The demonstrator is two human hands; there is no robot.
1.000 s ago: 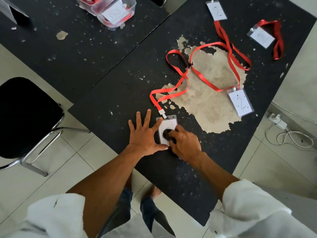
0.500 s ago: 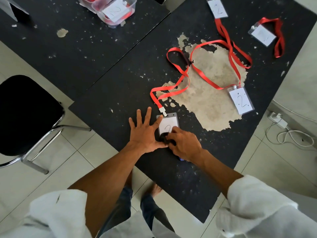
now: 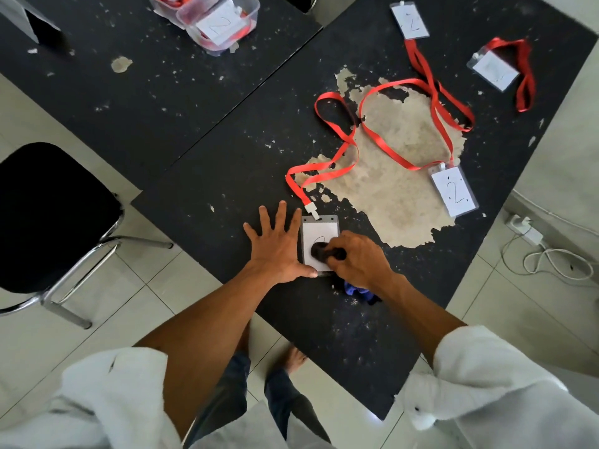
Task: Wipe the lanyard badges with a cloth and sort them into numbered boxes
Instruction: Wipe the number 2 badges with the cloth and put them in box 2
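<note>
- While the left hand (image 3: 278,251) lies flat on the table (image 3: 207,176) with its fingers straight and spread, I see its thumb pressing the near edge of the badge (image 3: 319,230).
- The right hand (image 3: 358,262) is curled round a dark cloth (image 3: 322,251) and holds the wad against the face of that badge. A blue part of the cloth shows under the wrist.
- The badge lies flat near the table's front edge, between the two hands. Its red lanyard (image 3: 324,176) runs from the clip in loose loops across the worn pale patch.
- I read a "2" on a second badge (image 3: 455,192) to the right and on a third badge (image 3: 410,21) at the far edge. A fourth badge (image 3: 494,69) lies at the far right; I cannot read its number.
- A clear box (image 3: 250,18) labelled "2" holds red lanyards. It stands on the adjoining table (image 3: 129,92) at the far left.
</note>
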